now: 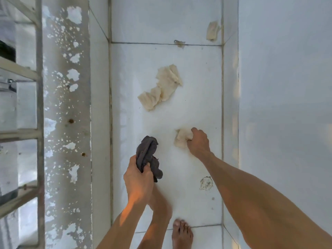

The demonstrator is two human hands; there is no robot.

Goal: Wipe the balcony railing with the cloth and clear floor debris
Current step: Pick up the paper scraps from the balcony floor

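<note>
Left hand [138, 178] clenches dark cloth [148, 157]; right hand [198, 141] grips crumpled paper [182, 139] on the floor [188, 108].

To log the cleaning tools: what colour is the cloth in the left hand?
Dark grey, bunched up in the left hand; the cloth shows best in the head view.

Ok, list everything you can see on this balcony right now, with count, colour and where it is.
Paper scraps: four, cream; a large one mid-floor, one in the right hand, one by the far right wall, a tiny one on the grout line.
Cloth: one, dark grey, in the left hand.
Floor drain: one, whitish, near right.
Railing: one, grey metal, far left.
Ledge: one, grey with peeling paint, beside the railing.
Floor tiles: white.
Left hand: gripping cloth.
Right hand: closed on scrap.
Feet: bare, bottom centre.
</note>
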